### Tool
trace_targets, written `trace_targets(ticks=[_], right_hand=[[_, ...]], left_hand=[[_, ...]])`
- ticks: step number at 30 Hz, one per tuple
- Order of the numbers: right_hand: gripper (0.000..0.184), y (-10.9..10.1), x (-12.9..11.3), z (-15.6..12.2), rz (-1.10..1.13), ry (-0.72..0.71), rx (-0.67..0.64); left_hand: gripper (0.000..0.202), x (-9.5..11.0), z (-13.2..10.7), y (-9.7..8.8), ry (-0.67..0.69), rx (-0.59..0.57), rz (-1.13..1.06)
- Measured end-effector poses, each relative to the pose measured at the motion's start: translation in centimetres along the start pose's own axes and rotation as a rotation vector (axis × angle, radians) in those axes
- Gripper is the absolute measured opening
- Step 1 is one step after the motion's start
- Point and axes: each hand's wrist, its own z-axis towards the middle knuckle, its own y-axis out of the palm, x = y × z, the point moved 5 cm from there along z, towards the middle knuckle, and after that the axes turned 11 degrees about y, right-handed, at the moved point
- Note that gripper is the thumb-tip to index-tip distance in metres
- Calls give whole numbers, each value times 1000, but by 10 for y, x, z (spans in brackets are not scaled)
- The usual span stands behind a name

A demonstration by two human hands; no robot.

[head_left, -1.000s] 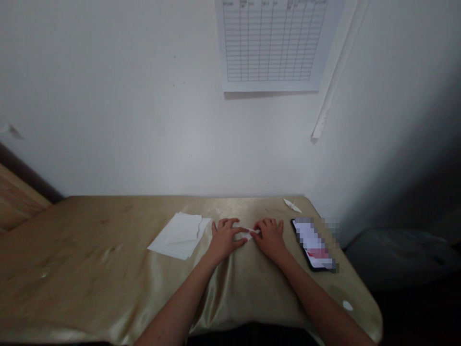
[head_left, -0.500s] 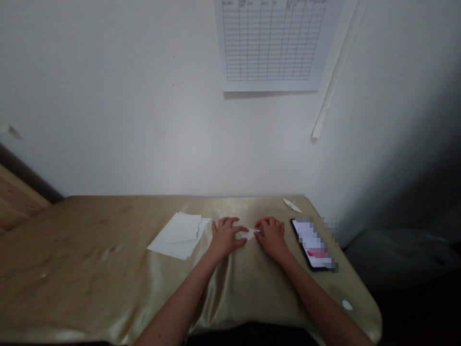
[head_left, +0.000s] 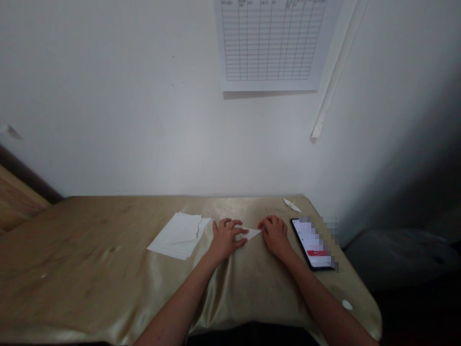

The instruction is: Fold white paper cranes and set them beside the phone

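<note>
Left hand [head_left: 226, 238], fingers spread, rests on the paper triangle [head_left: 253, 233], which lies on gold cloth [head_left: 108, 269]. Right hand [head_left: 274, 236] curls at its tip; whether it pinches cannot be told. White wall [head_left: 126, 120] behind bears a chart [head_left: 270, 48].

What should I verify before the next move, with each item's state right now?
1. Left hand steadying the folded paper: ok, fingers spread over it.
2. Right hand touching the paper's pointed tip: cannot tell.
3. Paper stack free of the left hand: cannot tell, they nearly meet.
4. Phone apart from the right hand: ok.
5. Creases aligned: cannot tell, too small.
</note>
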Motion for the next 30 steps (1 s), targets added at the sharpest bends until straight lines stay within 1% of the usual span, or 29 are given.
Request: trace_targets(ticks=[4,7,12,15,23,30], right_hand=[[21,1,2,4,8,-16,9],[20,1,3,7,1,-25,15],[19,-1,0,5,0,-34,31],[16,-2,-3,3,-1,-36,47],[13,-2,-3,6,-8,-22,51],[20,-2,-4,5,24,-7,20]], left_hand=[[31,3,1,-1,51,34,-2],[33,5,2,-1,54,48,-16],[28,7,3,-1,27,30,-22],[26,8,2,-2,-13,22,-10],[24,3,1,-5,-88,-12,-6],[24,4,1,-7,-124,-14,18]])
